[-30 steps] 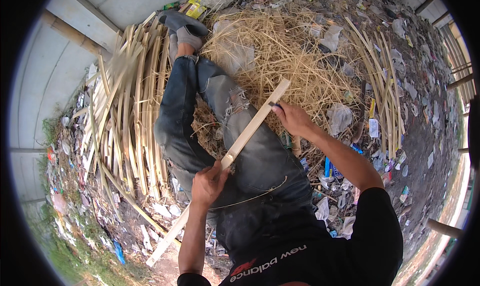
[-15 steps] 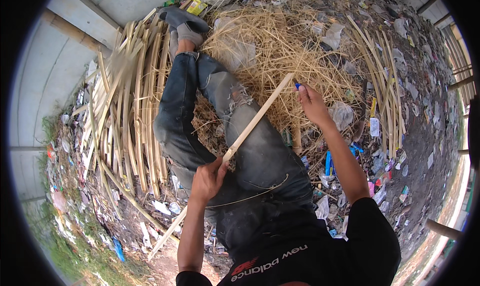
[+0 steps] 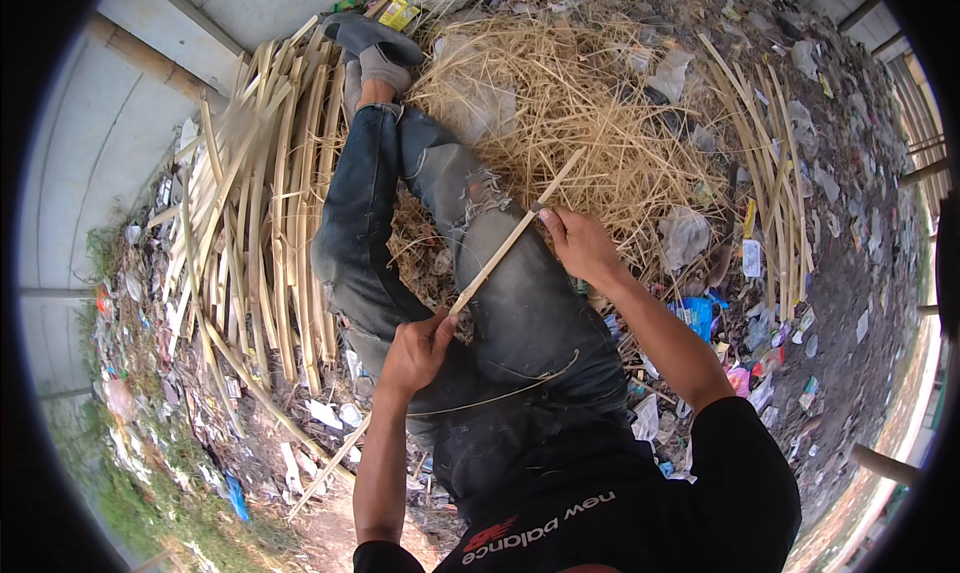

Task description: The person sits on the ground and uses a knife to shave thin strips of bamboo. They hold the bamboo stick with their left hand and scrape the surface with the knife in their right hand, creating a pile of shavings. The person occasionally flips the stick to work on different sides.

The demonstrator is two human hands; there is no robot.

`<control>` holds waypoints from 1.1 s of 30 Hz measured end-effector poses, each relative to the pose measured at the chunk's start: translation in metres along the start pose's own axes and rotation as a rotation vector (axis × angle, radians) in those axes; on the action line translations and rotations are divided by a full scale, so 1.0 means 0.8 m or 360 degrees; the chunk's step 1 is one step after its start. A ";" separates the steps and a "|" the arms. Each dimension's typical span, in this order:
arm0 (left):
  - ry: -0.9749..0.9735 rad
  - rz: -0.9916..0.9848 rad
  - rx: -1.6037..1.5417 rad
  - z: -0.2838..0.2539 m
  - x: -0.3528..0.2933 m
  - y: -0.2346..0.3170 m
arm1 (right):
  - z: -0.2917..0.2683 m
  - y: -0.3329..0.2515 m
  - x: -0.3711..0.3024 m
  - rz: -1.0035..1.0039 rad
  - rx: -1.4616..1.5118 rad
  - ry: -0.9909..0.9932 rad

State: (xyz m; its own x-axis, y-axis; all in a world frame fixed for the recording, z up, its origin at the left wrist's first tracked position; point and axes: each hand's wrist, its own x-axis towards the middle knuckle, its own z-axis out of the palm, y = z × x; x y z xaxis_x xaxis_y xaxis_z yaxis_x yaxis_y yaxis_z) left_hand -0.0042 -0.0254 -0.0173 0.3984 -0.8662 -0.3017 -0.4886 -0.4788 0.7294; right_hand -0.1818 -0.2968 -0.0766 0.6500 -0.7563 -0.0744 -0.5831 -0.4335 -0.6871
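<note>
Across my legs slants a long, pale bamboo strip [image 3: 500,258]. My left hand [image 3: 417,355] is closed around it near my lap, and its tail runs back past my left forearm toward the ground. My right hand [image 3: 580,243] is closed on a small knife [image 3: 538,207], whose dark blade lies against the strip above my knee. The fist hides the knife's handle. Over my lap curves a thin sliver [image 3: 500,401] of bamboo.
Left of my legs lies a thick bundle of bamboo strips [image 3: 285,223]. Beyond my knees spreads a heap of shavings [image 3: 590,103]. More strips [image 3: 770,173] lie at the right. Litter covers the ground, including a blue wrapper [image 3: 697,316]. A grey wall [image 3: 75,213] stands left.
My right hand has moved left and toward me, bringing the knife from near the strip's far end down along it. The strip now shows a narrower side. My left hand keeps its grip.
</note>
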 end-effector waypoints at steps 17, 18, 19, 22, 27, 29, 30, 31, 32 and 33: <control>-0.0008 0.0022 -0.0140 0.013 0.040 0.013 | -0.021 0.015 0.041 0.0207 0.0191 0.0057; 0.0032 0.0062 -0.0193 0.017 0.043 0.011 | -0.005 0.015 0.033 0.0223 0.0178 -0.0006; 0.0071 0.0102 -0.0255 0.021 0.047 0.008 | -0.006 0.010 0.026 0.0169 0.0155 -0.0006; -0.0018 0.0074 -0.0351 0.015 0.040 -0.003 | -0.008 0.010 0.002 -0.0029 0.0181 0.0079; -0.0043 0.0015 -0.0152 0.022 0.048 -0.002 | -0.015 0.015 0.029 0.0105 0.0186 0.0012; -0.0062 0.0040 -0.0212 0.021 0.052 -0.002 | 0.002 0.019 0.014 0.0112 0.0193 0.0059; -0.0071 0.0067 -0.0286 0.018 0.048 -0.002 | 0.002 0.024 0.007 0.0033 0.0265 0.0078; -0.0073 0.0077 -0.0357 0.015 0.042 -0.004 | -0.005 0.022 0.012 0.0075 0.0250 0.0007; -0.0066 0.0059 -0.0326 0.019 0.039 -0.005 | -0.018 0.015 0.016 0.0126 0.0234 -0.0073; -0.0060 0.0041 -0.0295 0.025 0.041 -0.005 | -0.022 0.012 0.016 0.0176 0.0218 -0.0153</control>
State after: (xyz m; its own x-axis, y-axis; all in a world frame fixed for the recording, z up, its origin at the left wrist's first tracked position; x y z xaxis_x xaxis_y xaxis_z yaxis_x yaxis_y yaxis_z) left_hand -0.0050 -0.0546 -0.0420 0.3565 -0.8841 -0.3020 -0.3455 -0.4251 0.8366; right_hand -0.1878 -0.3197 -0.0715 0.6332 -0.7424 -0.2190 -0.5860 -0.2751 -0.7622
